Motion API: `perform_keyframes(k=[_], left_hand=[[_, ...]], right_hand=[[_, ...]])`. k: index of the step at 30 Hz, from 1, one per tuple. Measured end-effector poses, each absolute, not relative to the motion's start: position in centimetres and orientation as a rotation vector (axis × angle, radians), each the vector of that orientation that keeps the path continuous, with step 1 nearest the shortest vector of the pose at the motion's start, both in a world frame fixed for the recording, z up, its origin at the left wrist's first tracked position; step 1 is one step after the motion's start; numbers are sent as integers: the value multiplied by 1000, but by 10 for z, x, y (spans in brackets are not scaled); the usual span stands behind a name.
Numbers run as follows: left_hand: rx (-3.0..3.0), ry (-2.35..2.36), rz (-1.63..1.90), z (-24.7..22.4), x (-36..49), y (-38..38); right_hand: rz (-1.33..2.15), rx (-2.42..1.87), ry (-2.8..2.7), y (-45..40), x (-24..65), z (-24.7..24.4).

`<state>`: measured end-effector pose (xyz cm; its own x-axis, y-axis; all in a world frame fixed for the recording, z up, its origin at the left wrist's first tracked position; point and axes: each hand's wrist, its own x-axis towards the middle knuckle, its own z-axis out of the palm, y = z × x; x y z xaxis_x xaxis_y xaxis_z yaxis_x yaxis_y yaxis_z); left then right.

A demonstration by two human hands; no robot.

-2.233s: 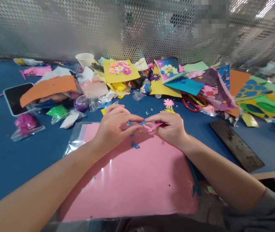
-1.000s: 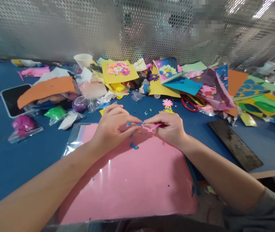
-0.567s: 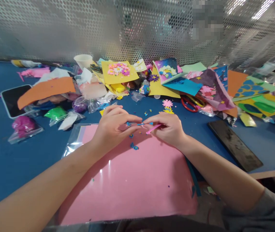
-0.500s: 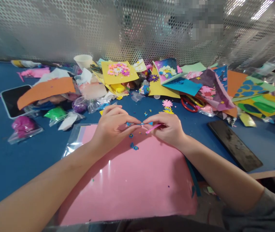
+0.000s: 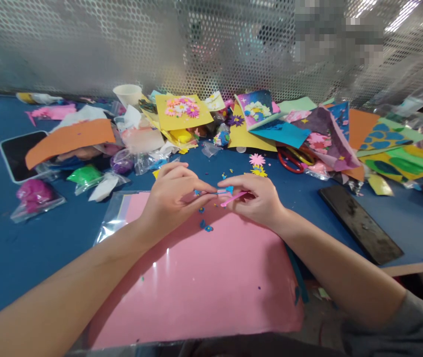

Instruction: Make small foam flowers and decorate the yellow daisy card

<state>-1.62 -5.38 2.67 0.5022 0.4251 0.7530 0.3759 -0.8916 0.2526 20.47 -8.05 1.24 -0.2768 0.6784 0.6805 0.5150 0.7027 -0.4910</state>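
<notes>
My left hand (image 5: 172,196) is closed in a pinch, thumb and forefinger on a thin blue strip (image 5: 225,191) whose wider end points right. Whether the strip is paper or clay I cannot tell. My right hand (image 5: 262,199) curls around a thin pink stick (image 5: 234,199), with its forefinger and thumb tips close beside the strip's wide end. Beneath both hands lies a pink sheet (image 5: 196,287) in a clear sleeve. Small blue flowers with yellow centres (image 5: 208,228) rest on it, near the left fingers.
Behind the hands sit a pink paper flower (image 5: 257,159) and a yellow one (image 5: 259,171). A dark phone (image 5: 360,223) lies at right, another phone (image 5: 25,156) at left. Along the back are craft papers, bagged clay (image 5: 35,193), red-handled scissors (image 5: 289,162) and a white cup (image 5: 127,94).
The right fingertips have parted slightly and shifted, baring more of the blue strip's wide end. The pink stick has moved a little left. My left hand stays almost still.
</notes>
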Motion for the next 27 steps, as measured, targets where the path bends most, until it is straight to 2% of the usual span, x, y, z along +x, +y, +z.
perform_keyframes(k=[11, 18, 27], left_hand=[[2639, 851, 1321, 25, -16, -53], [2655, 828, 1356, 28, -15, -54], [2629, 773, 1353, 26, -13, -56]], right_hand=[[178, -905, -1900, -81, 206, 16], [293, -961, -1891, -83, 205, 16], [245, -989, -1935, -82, 203, 13]])
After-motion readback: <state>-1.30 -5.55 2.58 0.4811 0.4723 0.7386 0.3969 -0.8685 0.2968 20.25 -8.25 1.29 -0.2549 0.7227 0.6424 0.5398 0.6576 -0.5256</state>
